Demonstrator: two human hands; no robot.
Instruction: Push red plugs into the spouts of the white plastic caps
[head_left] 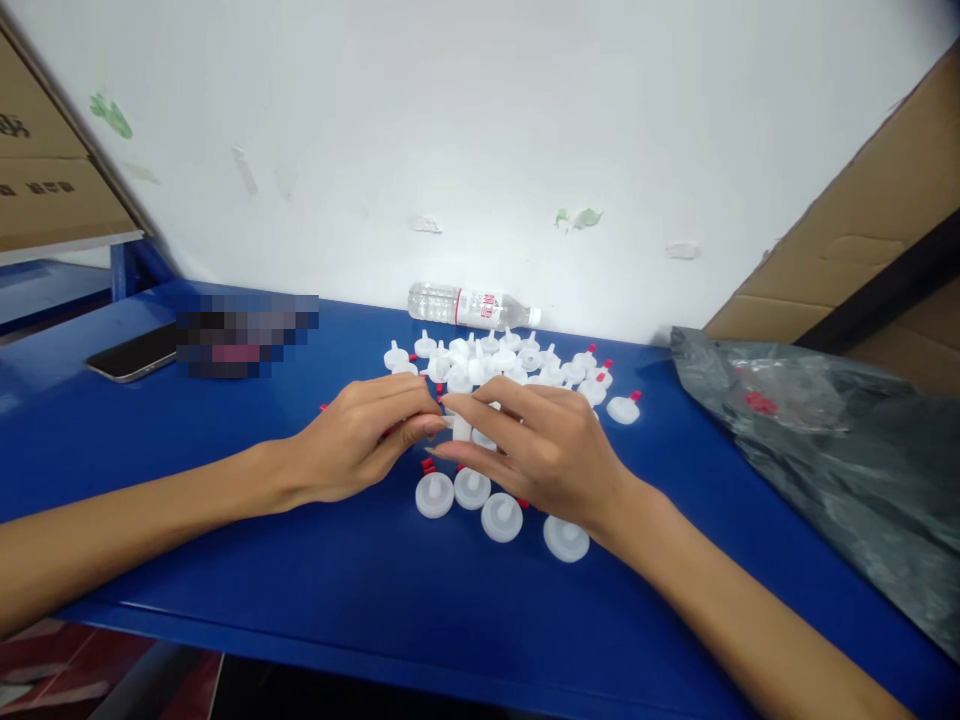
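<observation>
held piece (462,427): small white plastic bit, pinched between fingertips of left hand (352,440) and right hand (540,450)
front caps (472,488): four white stubbed discs, loose row on worktop (300,560)
back pile (510,358): more caps, some red-tipped

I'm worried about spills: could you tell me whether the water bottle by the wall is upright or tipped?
Tipped: the water bottle lies lengthwise on the blue table, its cap pointing right.

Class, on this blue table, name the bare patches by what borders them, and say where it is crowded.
Bare: the blue table between phone and left hand; the near strip between the forearms, before four white caps. Crowded: the cap pile from water bottle to right hand; grey bag rightward.
</observation>
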